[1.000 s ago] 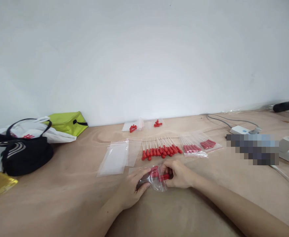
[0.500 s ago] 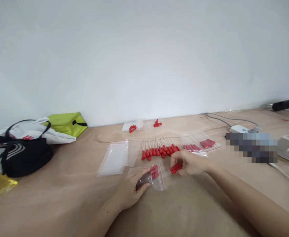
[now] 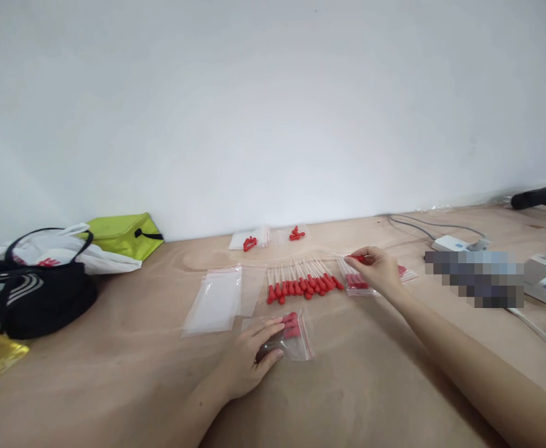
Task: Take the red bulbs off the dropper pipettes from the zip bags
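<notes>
left hand (image 3: 245, 356) fingers splayed on 1 baggie (image 3: 298, 341), right hand (image 3: 381, 272) pinching at least 1 red piece (image 3: 356, 258) by 2 filled bags (image 3: 361, 284)

Left hand (image 3: 245, 362) on bag (image 3: 304, 352); right hand (image 3: 381, 272) holding droppers (image 3: 357, 257).

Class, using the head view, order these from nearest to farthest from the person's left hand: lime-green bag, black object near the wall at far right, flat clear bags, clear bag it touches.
From the left hand:
1. Clear bag, under its fingers.
2. Flat clear bags, ahead, slightly left.
3. Lime-green bag, far left, by the wall.
4. Black object, far right.
</notes>
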Demonstrator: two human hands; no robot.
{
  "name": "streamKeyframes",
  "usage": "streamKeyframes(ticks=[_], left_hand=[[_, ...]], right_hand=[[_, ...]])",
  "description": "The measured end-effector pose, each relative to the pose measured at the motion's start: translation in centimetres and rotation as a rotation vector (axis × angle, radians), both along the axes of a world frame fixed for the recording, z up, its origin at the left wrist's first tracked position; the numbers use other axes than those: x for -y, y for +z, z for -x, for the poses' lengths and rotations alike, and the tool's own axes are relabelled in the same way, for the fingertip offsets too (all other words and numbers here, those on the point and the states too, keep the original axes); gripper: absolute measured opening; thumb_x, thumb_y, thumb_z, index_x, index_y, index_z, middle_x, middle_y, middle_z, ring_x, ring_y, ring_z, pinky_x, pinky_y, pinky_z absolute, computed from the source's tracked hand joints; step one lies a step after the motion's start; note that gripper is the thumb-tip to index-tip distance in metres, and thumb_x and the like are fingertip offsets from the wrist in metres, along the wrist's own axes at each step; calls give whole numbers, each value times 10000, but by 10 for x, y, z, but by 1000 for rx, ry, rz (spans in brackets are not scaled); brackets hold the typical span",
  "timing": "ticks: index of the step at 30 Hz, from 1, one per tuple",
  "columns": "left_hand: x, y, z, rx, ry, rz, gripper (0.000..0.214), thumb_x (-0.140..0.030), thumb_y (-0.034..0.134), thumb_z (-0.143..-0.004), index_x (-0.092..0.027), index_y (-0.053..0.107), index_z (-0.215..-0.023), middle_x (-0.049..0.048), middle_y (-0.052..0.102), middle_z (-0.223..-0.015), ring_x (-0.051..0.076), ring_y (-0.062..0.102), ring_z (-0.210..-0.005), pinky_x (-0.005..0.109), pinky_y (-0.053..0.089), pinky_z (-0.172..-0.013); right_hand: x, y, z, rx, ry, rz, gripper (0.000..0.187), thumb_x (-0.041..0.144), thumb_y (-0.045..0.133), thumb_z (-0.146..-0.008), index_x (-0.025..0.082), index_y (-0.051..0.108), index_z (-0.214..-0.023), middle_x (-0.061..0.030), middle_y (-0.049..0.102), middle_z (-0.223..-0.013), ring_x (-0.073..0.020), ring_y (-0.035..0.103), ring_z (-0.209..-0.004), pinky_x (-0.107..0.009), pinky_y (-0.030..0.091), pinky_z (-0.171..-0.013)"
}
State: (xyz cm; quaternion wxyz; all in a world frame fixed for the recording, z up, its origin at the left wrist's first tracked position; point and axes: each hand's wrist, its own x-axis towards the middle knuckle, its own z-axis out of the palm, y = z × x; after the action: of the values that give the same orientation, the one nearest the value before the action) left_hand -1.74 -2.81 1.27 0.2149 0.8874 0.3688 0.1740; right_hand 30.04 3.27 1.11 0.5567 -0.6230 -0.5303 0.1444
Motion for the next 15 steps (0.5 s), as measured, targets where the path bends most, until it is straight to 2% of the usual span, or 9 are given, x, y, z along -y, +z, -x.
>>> streamKeyframes(ticks=[3,6,10,15], left_hand=[[0,-1,1,6,-2,-5,386,-249,489,-810,-247,472,-1196,37,496,-1266,196,439,-1174,420,367,-988],[1,-1,1,-1,-9,-3,387,-250,487,-816,-245,464,-1202,37,493,-1270,189,439,-1175,413,360,-995],[1,0,0,-11,-6,-9,376,-261,488,-816,-239,475,-1191,36,493,-1269,188,439,-1175,403,364,-993],[1,0,0,-1,-3,-19,368,-266,490,-816,-245,484,-1184,36,500,-1262,193,443,-1169,400,375,-983]], right_hand=[[1,-20,16,167,42,-3,325,491,582,-669,171,619,-713,-48,606,-710,-150,562,-615,-287,455,-597],[5,-29,21,273,88,24,337,502,571,-684,171,622,-723,-46,592,-722,-147,555,-619,-282,449,-600],[7,-30,22,348,112,75,341,499,562,-695,170,624,-760,-55,600,-760,-147,557,-601,-281,439,-585],[7,-27,25,361,123,127,274,393,467,-769,166,620,-749,-56,626,-756,-146,575,-599,-270,423,-589]])
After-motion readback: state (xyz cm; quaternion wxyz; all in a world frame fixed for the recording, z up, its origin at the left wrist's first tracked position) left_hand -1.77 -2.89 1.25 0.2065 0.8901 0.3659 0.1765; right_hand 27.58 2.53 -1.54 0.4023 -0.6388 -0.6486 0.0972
